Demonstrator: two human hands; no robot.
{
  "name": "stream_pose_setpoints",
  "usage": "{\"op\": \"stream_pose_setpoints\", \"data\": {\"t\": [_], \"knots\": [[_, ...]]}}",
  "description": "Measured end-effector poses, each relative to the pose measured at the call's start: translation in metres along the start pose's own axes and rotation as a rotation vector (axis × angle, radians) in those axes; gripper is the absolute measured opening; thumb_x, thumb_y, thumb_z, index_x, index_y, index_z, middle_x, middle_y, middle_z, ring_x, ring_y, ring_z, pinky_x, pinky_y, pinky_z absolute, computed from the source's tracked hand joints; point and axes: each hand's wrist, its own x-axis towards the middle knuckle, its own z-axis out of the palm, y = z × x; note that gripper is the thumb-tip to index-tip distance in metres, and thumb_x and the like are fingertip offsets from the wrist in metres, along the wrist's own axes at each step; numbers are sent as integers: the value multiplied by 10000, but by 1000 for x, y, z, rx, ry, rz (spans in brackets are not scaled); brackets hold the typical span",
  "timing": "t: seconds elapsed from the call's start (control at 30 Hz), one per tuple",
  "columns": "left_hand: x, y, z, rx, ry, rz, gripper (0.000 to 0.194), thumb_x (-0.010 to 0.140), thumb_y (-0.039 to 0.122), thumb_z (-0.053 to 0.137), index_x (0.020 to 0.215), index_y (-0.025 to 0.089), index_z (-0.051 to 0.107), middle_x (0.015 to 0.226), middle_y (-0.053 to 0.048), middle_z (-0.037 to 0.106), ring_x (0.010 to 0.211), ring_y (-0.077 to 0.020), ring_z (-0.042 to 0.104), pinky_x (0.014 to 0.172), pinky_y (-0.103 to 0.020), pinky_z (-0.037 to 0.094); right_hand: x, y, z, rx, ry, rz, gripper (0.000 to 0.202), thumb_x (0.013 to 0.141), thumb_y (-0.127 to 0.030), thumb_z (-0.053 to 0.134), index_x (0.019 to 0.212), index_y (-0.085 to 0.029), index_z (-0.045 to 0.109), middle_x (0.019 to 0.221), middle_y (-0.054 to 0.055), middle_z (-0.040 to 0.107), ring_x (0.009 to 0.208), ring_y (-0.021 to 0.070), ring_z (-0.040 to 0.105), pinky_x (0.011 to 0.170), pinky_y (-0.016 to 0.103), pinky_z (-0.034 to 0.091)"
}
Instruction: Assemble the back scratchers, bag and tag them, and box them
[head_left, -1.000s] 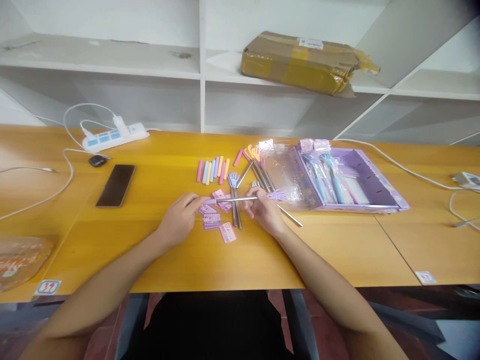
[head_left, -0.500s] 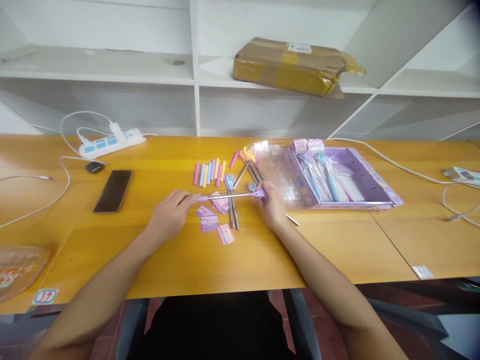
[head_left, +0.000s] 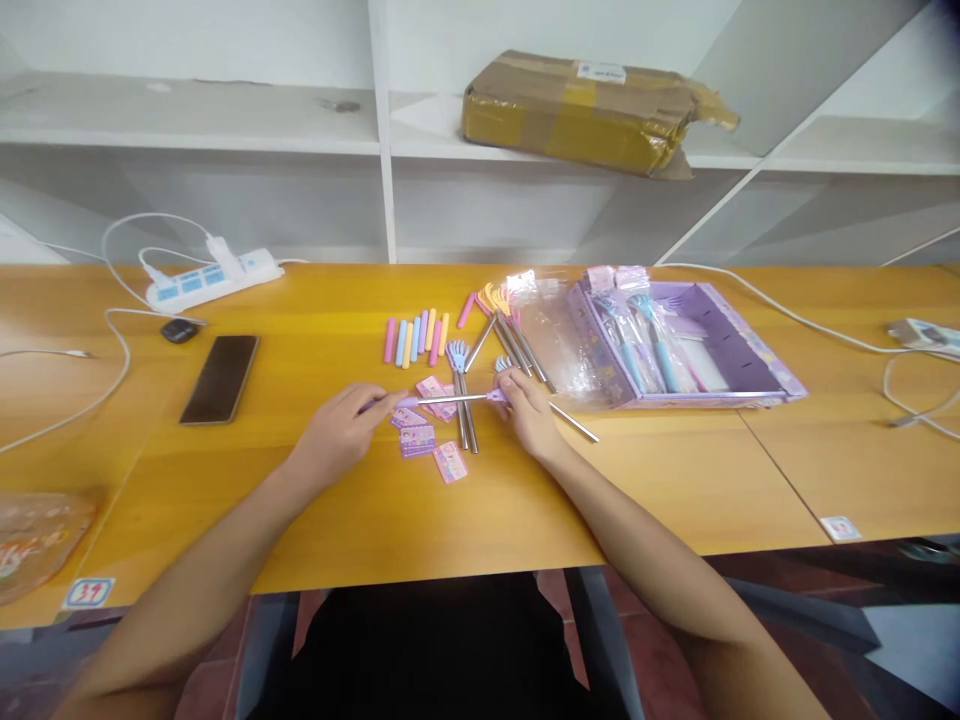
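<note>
- Where the tabletop (head_left: 315, 540) leaves view on the left, we see a clear plastic packet (head_left: 37, 545), partly cut off, with a numbered sticker (head_left: 88, 593) beside it.
- Further in, we have a white power strip (head_left: 214, 280) with plugs in it, a small black object (head_left: 180, 330) and a dark phone (head_left: 220, 380) lying flat.
- Our left hand (head_left: 337, 435) is closed on the purple handle of the claw-headed stick (head_left: 450, 399), which we hold level above the tabletop.
- Between our hands, pink and purple cards (head_left: 417, 440) lie scattered, and a row of coloured tubes (head_left: 416, 340) sits beyond them.
- Two metal rods (head_left: 466, 430) pass under the stick's shaft, near a blue claw head (head_left: 457, 353).
- Our right hand (head_left: 529, 415) grips the stick's purple head end, its fingers hiding much of the claw.
- Just beyond, we see yellow and pink claw heads (head_left: 495, 300) with metal rods, then clear plastic bags (head_left: 559, 340).
- On the shelf above, a taped carton (head_left: 577, 115) rests tilted.
- To the right, our open purple box (head_left: 757, 355) holds bagged sticks (head_left: 664, 350) along its left part.
- Near the right edge, we see a white device (head_left: 926, 335) and a white cable (head_left: 802, 320).
</note>
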Motion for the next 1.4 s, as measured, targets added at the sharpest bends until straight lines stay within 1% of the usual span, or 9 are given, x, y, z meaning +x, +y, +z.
{"op": "stream_pose_setpoints", "data": {"t": [0.3, 0.63, 0.83, 0.9, 1.0, 1.1, 1.2, 1.33, 1.4], "knots": [[-1, 25, 9, -64, 14, 5, 534, 1021, 23, 370, 1408, 231, 672, 1069, -85, 722, 943, -206, 662, 789, -313, 549, -22, 7, 25, 74, -28, 105, 523, 1020, -684, 575, 745, -255, 456, 555, -60, 396, 484, 130, 345, 480, 296, 249], [-6, 36, 18, -209, -31, -20, 566, 1013, 6, 372, 1444, 238, 655, 1179, -93, 744, 1037, -199, 702, 877, -336, 588, -29, -4, 24, 8, -25, 66, 485, 1051, -606, 570, 729, -252, 492, 585, -37, 409, 522, 148, 354, 484, 307, 249], [-3, 27, 16, -215, -69, -18, 543, 1033, 27, 373, 1447, 240, 651, 1162, -94, 737, 1025, -207, 690, 881, -343, 574, -22, -5, 12, -214, -122, -38, 379, 1065, -553, 564, 835, -253, 580, 653, -17, 519, 584, 172, 455, 563, 319, 362], [-2, 18, 15, -220, -121, -45, 522, 1044, 50, 373, 1447, 233, 649, 1122, -92, 726, 1001, -213, 680, 876, -343, 564, -16, -8, 4, -383, -211, -123, 258, 1012, -512, 669, 1038, -256, 648, 805, 20, 649, 687, 206, 561, 642, 338, 439], [-1, 4, 14, -218, -191, -109, 475, 1082, 127, 375, 1468, 244, 626, 1069, -77, 702, 957, -207, 671, 859, -329, 552, -6, -13, -5, -579, -274, -258, 333, 996, -449, 702, 1270, -270, 645, 1097, 93, 730, 898, 273, 653, 799, 399, 510], [0, -5, 13, -210, -239, -139, 400, 1131, 281, 395, 1463, 261, 616, 1086, -63, 697, 945, -198, 679, 851, -314, 541, -2, -13, -9, -670, -286, -339, 244, 1091, -416, 543, 1209, -272, 700, 1156, 110, 738, 1006, 286, 681, 886, 423, 521], [0, -6, 12, -173, -254, -144, 384, 1132, 416, 438, 1424, 256, 630, 1088, -54, 700, 946, -196, 690, 833, -300, 525, -1, -9, -6, -684, -274, -378, 263, 1107, -417, 514, 1179, -274, 723, 1140, 106, 757, 1028, 282, 699, 904, 422, 531], [0, -2, 13, -26, -233, -63, 362, 1139, 380, 417, 1323, 206, 676, 1005, -72, 707, 919, -214, 682, 838, -323, 505, -3, -4, 1, -633, -246, -403, 241, 1098, -410, 547, 1218, -288, 716, 1130, 91, 775, 996, 276, 718, 869, 411, 543], [-1, 3, 15, 39, -230, -8, 361, 1138, 327, 415, 1389, 200, 642, 984, -79, 707, 909, -226, 677, 844, -343, 507, -4, -4, 3, -626, -279, -428, 231, 1095, -397, 559, 1199, -282, 730, 1087, 92, 773, 951, 265, 718, 837, 400, 538]]}}
